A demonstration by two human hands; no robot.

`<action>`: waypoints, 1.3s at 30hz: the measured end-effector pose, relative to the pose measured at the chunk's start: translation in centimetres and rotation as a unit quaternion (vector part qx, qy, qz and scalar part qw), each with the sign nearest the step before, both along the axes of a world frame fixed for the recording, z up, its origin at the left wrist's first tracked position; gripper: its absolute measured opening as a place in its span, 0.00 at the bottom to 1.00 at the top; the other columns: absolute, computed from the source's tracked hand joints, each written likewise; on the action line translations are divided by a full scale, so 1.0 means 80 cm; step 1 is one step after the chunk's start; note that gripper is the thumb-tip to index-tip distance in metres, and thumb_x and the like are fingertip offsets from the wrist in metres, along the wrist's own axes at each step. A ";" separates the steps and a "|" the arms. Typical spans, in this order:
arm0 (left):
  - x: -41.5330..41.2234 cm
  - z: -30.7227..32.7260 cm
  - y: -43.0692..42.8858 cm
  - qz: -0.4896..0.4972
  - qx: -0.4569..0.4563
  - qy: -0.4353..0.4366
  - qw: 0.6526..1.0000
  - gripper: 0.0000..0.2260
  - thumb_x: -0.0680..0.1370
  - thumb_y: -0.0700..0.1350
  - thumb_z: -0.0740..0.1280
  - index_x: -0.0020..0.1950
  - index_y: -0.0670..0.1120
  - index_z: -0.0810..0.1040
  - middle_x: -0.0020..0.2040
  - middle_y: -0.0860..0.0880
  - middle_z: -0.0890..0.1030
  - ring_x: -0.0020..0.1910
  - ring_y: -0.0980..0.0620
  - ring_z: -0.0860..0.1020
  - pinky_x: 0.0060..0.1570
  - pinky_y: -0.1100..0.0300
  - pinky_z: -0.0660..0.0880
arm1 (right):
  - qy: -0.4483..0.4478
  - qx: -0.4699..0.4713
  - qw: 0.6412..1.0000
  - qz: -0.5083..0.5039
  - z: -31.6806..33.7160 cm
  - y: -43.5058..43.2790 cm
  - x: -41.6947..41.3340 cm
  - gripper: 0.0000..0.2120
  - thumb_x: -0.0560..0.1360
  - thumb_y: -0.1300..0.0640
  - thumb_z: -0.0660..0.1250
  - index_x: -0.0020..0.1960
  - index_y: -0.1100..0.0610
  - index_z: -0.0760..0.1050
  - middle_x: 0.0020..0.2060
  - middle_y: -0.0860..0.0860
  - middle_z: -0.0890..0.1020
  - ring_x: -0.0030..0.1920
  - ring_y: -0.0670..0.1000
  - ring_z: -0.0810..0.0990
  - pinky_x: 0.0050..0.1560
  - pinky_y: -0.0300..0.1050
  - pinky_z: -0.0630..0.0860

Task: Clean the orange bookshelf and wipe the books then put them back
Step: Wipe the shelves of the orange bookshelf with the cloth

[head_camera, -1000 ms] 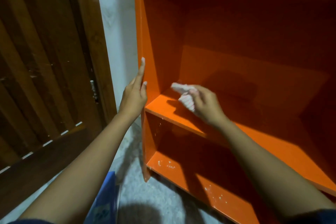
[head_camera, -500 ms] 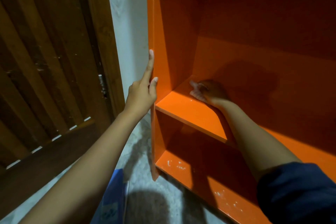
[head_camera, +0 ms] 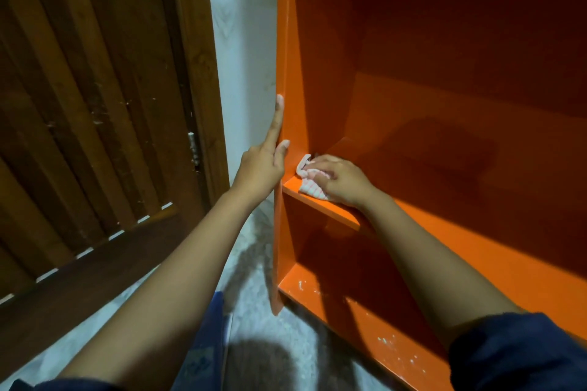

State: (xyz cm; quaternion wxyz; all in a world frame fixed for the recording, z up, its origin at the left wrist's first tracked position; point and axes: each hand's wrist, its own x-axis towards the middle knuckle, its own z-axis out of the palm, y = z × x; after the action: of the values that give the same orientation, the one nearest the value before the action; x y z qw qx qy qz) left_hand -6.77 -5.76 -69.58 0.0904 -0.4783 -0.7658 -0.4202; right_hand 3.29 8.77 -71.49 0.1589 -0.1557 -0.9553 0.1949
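**Wiping the left corner of the middle shelf**

Closest to the person, a dark blue sleeve (head_camera: 514, 355) covers the right arm. A blue thing (head_camera: 211, 336) lies on the pale floor (head_camera: 254, 279) beside the left arm. Right under the wiping hand is the bottom shelf (head_camera: 359, 311). It has white specks (head_camera: 395, 344) on it, so I think it needs a wipe too.

A bit further out, the right hand (head_camera: 341, 182) bunches a small pink and white cloth (head_camera: 309, 182) under its bent fingers. It pushes the cloth down on the middle shelf (head_camera: 508, 247). The cloth pokes out on the left of the hand, right in the corner where the shelf meets the side wall of the orange bookshelf (head_camera: 320, 79). Just across that side wall from the cloth, the left hand (head_camera: 260, 168) lies flat on the outside. Its fingers are straight and one points up. It holds nothing and looks like it is steadying the bookshelf.

The long way of the shelf runs from the cloth off to the right. So the rest of it lies to the right of the grip, and the right hand is the nearer one. The next wipe should probably slide that way.

Past the hands, the back of the bookshelf is dark. No books can be seen. Left of the left hand stand a white wall (head_camera: 244, 41) and a brown wooden door (head_camera: 95, 105).
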 end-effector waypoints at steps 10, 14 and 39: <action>0.011 0.003 -0.001 -0.006 0.027 -0.027 0.999 0.26 0.82 0.47 0.53 0.74 0.57 0.40 0.46 0.39 0.77 0.27 0.58 0.69 0.29 0.72 0.68 | -0.012 0.058 0.997 0.053 -0.005 -0.040 0.007 0.15 0.80 0.54 0.59 0.64 0.52 0.75 0.69 0.50 0.71 0.72 0.50 0.62 0.63 0.39 0.57; 0.009 -0.001 0.001 -0.018 0.046 -0.055 0.997 0.28 0.83 0.48 0.52 0.74 0.59 0.37 0.45 0.42 0.78 0.32 0.49 0.77 0.35 0.65 0.76 | -0.018 0.080 0.992 0.095 -0.005 -0.046 0.013 0.14 0.80 0.56 0.60 0.64 0.54 0.75 0.69 0.53 0.71 0.73 0.51 0.62 0.63 0.39 0.57; 0.048 -0.054 -0.020 0.003 -0.001 -0.147 0.989 0.32 0.81 0.44 0.60 0.77 0.53 0.42 0.68 0.42 0.65 0.65 0.46 0.68 0.56 0.58 0.65 | 0.100 0.007 0.995 0.026 -0.065 -0.090 0.165 0.16 0.79 0.51 0.55 0.57 0.55 0.77 0.59 0.51 0.77 0.58 0.51 0.71 0.57 0.45 0.66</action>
State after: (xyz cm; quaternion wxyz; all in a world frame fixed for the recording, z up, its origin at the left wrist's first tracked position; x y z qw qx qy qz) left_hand -2.91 -7.34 -73.91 -0.0229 -0.4090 -0.7727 -0.4848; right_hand 16.49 1.58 -76.71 0.2496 -0.1094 -0.9397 0.2065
